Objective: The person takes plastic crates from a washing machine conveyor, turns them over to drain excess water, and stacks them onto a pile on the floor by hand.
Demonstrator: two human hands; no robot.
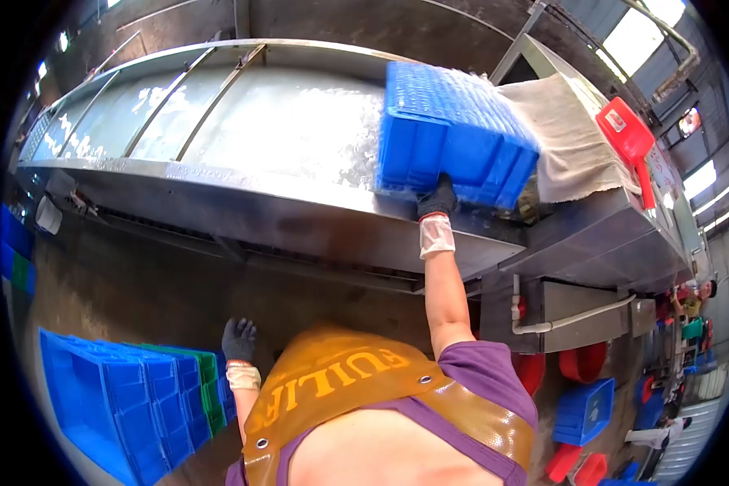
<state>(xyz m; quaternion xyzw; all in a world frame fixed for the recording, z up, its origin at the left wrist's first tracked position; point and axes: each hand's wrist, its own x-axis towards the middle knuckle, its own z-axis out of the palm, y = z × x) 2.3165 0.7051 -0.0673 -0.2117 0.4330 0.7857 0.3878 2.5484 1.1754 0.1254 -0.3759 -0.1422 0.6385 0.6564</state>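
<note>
- We find the crate (466, 134) at the trough (251, 183)'s right end, by its near edge; the trough probably bears most of the weight, letting one hand steady it.
- The scoop (626, 134) lies at the right edge of the cloth (555, 138), probably so it stays within reach.
- Our right hand (438, 200) grasps the crate's lower near edge; its fingertips are hidden.
- Our left hand (239, 338) hangs empty, fingers loosely spread, near the stack (130, 397) on the floor (121, 275).
</note>
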